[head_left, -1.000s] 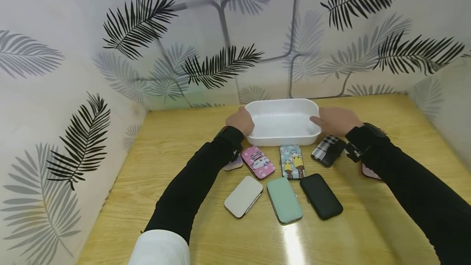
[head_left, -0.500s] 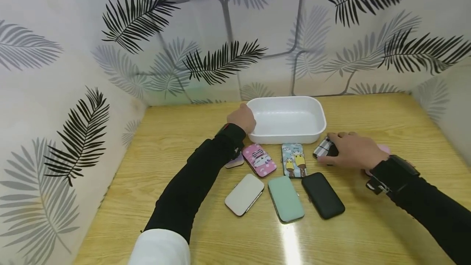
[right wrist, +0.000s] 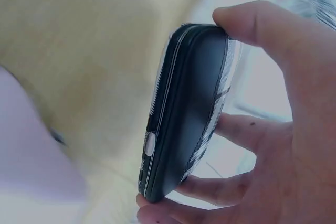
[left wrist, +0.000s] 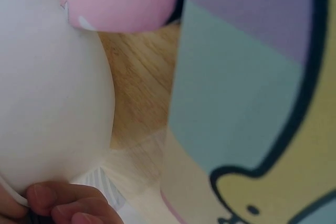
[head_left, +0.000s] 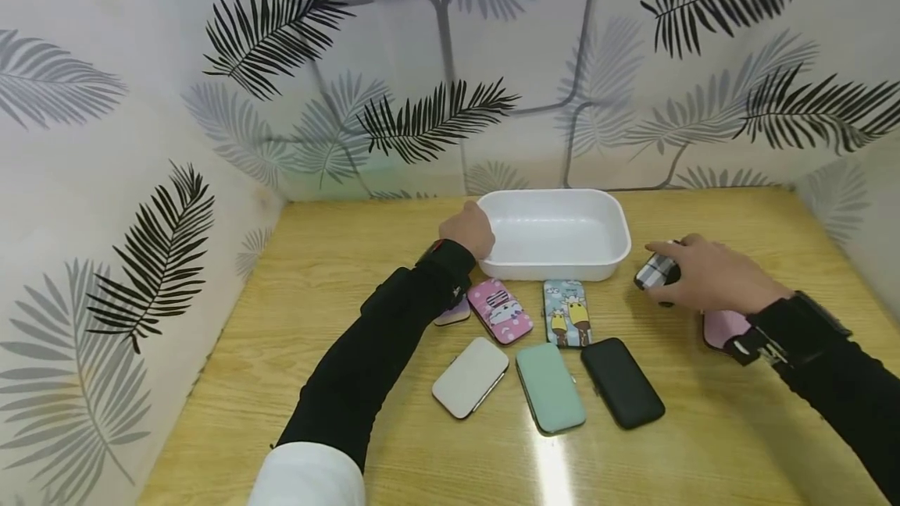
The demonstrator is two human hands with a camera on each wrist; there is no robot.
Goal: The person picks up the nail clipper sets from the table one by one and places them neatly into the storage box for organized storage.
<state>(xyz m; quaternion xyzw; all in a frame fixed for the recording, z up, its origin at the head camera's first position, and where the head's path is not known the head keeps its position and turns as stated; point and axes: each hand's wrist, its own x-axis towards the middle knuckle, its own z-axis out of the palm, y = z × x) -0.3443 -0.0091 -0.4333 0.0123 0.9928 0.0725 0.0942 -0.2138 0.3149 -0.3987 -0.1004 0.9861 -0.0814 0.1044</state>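
Observation:
My right hand [head_left: 724, 276] holds a small black-and-white plaid clasp case [head_left: 657, 270], tilted, to the right of a white tub [head_left: 551, 270]. In the right wrist view the thumb and fingers span this hard-sided case [right wrist: 191, 108], whose black panel and clasp show. My left hand [head_left: 469, 231] grips the tub's left rim. In the left wrist view its fingers [left wrist: 73, 205] curl at the edge of the tub [left wrist: 52, 87]. A colourful case [left wrist: 236, 87] fills that view's right side, close to the camera.
Before the tub lie a pink cartoon case [head_left: 501, 311], a giraffe case [head_left: 567, 313], a white case [head_left: 469, 377], a mint case [head_left: 551, 387] and a black case [head_left: 623, 383]. Another pink case [head_left: 723, 326] is partly under the right wrist. A patterned backdrop [head_left: 506, 131] stands behind the table.
My right hand has let go of the tub's right rim, moved to the plaid case and picked it up, shifting it rightward. The left hand has stayed on the tub.

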